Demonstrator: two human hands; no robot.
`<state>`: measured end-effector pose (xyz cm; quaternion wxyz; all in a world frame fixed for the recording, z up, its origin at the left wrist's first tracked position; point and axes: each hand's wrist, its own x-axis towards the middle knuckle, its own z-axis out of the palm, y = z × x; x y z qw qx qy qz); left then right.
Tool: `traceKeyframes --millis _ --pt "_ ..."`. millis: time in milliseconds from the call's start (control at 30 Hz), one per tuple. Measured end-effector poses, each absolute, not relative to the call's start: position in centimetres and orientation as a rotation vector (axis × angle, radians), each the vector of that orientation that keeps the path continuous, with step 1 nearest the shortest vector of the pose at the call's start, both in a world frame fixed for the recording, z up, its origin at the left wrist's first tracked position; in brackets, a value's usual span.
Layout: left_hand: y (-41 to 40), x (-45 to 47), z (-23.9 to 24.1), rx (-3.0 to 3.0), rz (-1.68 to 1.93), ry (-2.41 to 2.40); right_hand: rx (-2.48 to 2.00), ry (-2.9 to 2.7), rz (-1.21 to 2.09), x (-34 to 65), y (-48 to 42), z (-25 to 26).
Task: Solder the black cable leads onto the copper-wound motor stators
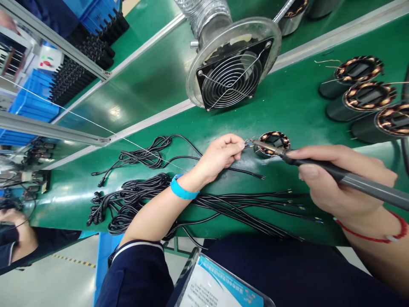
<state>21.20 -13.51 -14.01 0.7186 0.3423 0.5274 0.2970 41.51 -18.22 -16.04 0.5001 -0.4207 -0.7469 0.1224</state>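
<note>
My right hand [338, 179] is closed round the dark handle of a soldering iron [335, 174], whose tip points left to a small wire joint beside a round motor stator [274, 142] with copper windings. My left hand [220, 155], with a blue wristband, is pinched shut on thin wire ends at that same joint, just left of the stator. A thin strand of solder wire [96, 124] runs in from the upper left toward my left hand. Both hands hover over the green bench [287, 98].
Bundles of black cables [137, 198] lie on the bench left of and under my left arm. A fume fan with a wire guard [233, 72] stands behind the stator. Three more stators [367, 96] sit at the right. Another person's arm [14, 234] shows at the far left.
</note>
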Motion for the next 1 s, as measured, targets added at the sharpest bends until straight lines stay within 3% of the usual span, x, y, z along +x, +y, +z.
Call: traceKeyframes --millis 1000 --pt "-13.4 21.2 -14.0 0.77 0.642 1.187 -1.057 -1.759 0.283 41.3 -18.1 -16.5"
